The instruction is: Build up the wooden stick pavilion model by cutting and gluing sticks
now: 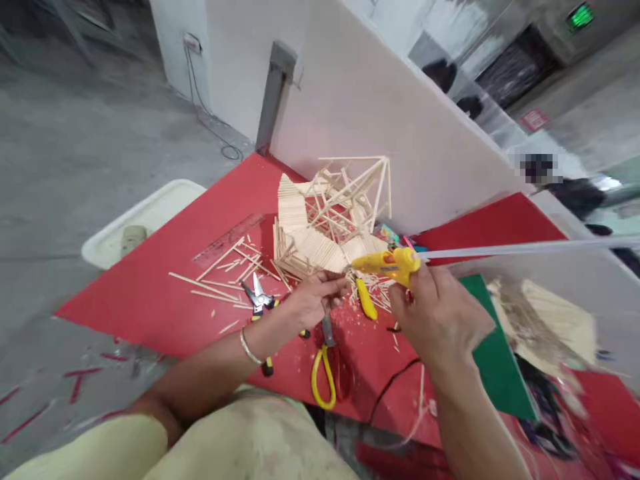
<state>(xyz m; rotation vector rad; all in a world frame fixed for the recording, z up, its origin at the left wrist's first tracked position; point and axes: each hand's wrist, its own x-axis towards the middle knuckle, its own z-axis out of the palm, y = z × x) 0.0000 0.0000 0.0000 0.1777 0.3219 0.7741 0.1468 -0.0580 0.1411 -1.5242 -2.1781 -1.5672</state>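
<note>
My right hand (440,313) is wrapped around a yellow glue gun (385,263), its nozzle pointing left. A long whitish glue stick (505,249) sticks out of the gun's back. Close to the nozzle, the fingers of my left hand (317,299) are pinched together; what they hold, if anything, is too small to make out. Just beyond them stands a model of thin wooden sticks (320,248), with curved slatted strips and an open frame (357,190) behind. Below the nozzle lies a yellow-handled tool (367,300).
Loose sticks (215,287), pliers (258,297), a clear ruler (227,240) and yellow-handled scissors (324,380) lie on the red tabletop (150,300). A white partition (390,87) rises behind. At right are a green board (500,373) and a dark cord (393,380).
</note>
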